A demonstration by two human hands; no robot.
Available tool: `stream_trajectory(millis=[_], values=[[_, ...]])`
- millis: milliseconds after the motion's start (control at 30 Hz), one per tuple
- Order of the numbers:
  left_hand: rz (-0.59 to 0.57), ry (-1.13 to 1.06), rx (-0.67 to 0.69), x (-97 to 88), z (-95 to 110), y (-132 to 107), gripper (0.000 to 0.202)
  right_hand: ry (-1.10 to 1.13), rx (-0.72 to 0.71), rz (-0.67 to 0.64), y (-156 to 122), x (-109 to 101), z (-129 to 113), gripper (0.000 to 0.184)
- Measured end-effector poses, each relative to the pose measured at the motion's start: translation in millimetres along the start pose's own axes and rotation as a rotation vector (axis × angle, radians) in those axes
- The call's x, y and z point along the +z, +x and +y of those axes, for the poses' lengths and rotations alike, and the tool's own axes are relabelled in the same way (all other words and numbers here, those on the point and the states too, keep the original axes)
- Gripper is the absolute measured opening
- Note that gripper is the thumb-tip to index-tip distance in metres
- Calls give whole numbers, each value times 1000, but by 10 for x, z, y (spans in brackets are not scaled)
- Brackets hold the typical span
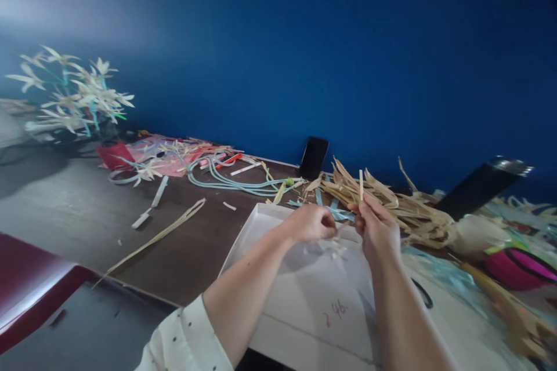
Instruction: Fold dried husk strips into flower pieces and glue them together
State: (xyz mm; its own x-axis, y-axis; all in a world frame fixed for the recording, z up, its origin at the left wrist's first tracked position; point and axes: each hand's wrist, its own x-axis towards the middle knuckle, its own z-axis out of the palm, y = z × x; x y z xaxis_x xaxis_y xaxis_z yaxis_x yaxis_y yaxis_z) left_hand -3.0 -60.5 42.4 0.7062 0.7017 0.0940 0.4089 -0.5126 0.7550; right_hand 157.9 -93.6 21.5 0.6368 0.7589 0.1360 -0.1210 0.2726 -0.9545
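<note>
My right hand pinches a thin, pale, upright strip between thumb and fingers. To its left, my left hand is curled with fingertips pressed together; whatever it may grip is too small to make out. Both hands are over the far part of a shallow white box lid, which has red handwriting on it. Small pale scraps lie in the lid beneath my hands. Just behind my right hand is a bundle of dried corn husks.
A dark phone leans on the blue wall beside light-blue cords. Husk flowers stand in a red pot at left. A black flask tilts at right near a pink pouch. A long husk strip lies on the table.
</note>
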Motion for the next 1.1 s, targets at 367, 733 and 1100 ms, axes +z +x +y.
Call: stream_trajectory(millis=[367,733,1100], values=[[228,-539,-162,107,-222,142,21,-51,300,-427,-68,-21,-15,56],[301,-319,-86,177,-288,157,18,-163,273,-479,-51,-26,45,40],[160,-669,-240,80,-153,146,27,-63,327,-363,-68,-10,-14,48]])
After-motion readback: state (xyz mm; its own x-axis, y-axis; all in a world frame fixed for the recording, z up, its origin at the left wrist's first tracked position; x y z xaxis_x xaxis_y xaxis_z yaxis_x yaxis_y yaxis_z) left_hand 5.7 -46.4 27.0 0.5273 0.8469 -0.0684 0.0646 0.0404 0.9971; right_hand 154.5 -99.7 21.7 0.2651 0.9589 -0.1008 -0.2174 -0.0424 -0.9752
